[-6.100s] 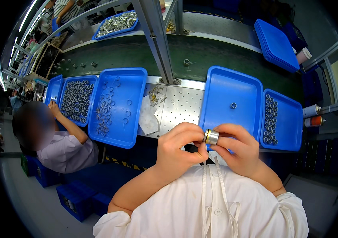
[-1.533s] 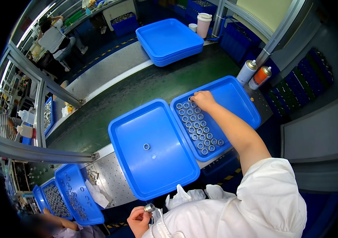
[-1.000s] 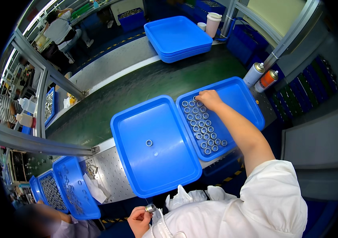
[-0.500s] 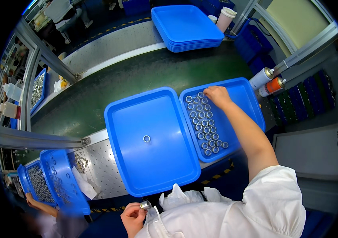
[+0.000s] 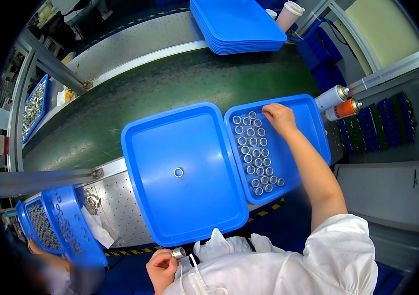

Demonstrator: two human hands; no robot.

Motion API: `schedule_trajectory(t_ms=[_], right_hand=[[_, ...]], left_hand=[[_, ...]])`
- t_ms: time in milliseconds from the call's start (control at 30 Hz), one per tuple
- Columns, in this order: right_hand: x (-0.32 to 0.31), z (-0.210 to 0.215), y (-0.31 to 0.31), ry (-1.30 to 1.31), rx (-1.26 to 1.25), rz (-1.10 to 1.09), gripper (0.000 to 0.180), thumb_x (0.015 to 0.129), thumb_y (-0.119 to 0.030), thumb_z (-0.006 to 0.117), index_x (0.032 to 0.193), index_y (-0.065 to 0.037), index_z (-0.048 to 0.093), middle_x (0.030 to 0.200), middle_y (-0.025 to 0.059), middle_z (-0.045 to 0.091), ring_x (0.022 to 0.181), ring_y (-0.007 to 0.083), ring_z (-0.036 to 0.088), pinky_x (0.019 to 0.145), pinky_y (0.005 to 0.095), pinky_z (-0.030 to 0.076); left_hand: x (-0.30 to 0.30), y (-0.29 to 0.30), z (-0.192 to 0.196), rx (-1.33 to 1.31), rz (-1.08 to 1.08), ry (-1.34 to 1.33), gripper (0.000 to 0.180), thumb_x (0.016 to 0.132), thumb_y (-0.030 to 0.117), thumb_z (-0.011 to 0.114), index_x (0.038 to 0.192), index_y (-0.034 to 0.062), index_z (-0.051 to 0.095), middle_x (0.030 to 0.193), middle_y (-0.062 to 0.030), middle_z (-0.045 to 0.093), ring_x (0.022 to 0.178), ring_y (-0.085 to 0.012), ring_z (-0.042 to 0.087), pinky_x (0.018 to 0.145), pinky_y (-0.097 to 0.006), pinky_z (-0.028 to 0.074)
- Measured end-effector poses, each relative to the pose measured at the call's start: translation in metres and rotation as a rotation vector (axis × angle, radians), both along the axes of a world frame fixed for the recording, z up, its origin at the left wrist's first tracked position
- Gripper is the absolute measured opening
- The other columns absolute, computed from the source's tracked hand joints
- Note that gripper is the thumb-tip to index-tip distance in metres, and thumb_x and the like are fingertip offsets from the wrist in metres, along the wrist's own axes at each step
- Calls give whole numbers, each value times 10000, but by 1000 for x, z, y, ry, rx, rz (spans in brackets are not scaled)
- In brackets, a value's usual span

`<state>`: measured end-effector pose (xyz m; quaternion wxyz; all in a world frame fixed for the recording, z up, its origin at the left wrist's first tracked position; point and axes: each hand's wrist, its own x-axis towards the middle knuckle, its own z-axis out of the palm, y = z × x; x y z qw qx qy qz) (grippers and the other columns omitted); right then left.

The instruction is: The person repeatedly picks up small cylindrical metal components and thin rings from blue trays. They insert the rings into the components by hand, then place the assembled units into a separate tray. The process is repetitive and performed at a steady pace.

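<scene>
Metal rings left of right hand
Its grasp is unclear; left hand, farther off, pinches a metal sleeve.

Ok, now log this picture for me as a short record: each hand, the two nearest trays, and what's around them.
Left hand: holding a short metal cylinder in its fingers
Right hand: over the right tray, beside the ring-shaped parts; grip contents not clear
Right tray contents: many metal ring-shaped parts, grouped on its left side
Left tray: one ring, near the middle
Far side: stacked blue trays, lidded pale cup
Right side: white can, orange can
</scene>
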<state>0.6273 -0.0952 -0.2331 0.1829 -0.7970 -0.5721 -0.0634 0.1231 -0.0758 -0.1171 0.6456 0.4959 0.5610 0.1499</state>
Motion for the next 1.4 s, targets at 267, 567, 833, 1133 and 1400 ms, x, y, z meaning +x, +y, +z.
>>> schedule_trajectory(t_ms=[267, 567, 833, 1133, 1400], right_hand=[[2, -13, -11, 122, 61, 48, 102, 759, -83, 642, 860, -81, 631, 848, 54, 664, 783, 253, 620, 683, 363, 509], [-3, -15, -14, 207, 100, 69, 127, 767, -78, 641, 893, -82, 633, 895, 72, 670, 831, 268, 635, 713, 356, 515], [-10, -4, -14, 236, 113, 30, 151, 761, -62, 645, 906, -87, 610, 908, 72, 662, 841, 277, 632, 708, 356, 513], [-74, 49, -32, 444, 306, -57, 103, 763, -22, 665, 857, -50, 633, 861, 70, 660, 721, 197, 638, 636, 280, 511], [-249, 142, -31, 1056, 217, 344, 96, 766, -10, 660, 860, -1, 641, 838, 84, 663, 736, 150, 623, 684, 264, 493]], left_hand=[[2, 2, -13, 31, -17, -19, 30, 757, -39, 596, 737, -52, 615, 825, -116, 568, 657, -151, 587, 617, -250, 500], [8, 1, -11, 58, -25, -36, 50, 766, -5, 620, 743, -48, 612, 816, -107, 560, 636, -146, 580, 603, -252, 495], [8, -4, -4, 85, -41, -47, 52, 776, 2, 624, 768, -49, 621, 827, -110, 564, 640, -146, 586, 607, -250, 493], [11, 8, 31, 236, 19, -146, 115, 792, 51, 630, 743, -52, 614, 847, -98, 573, 620, -136, 557, 563, -236, 437], [18, 30, 86, 394, -63, -520, 88, 736, -120, 544, 778, -73, 605, 928, -140, 567, 696, -166, 580, 595, -257, 481]])
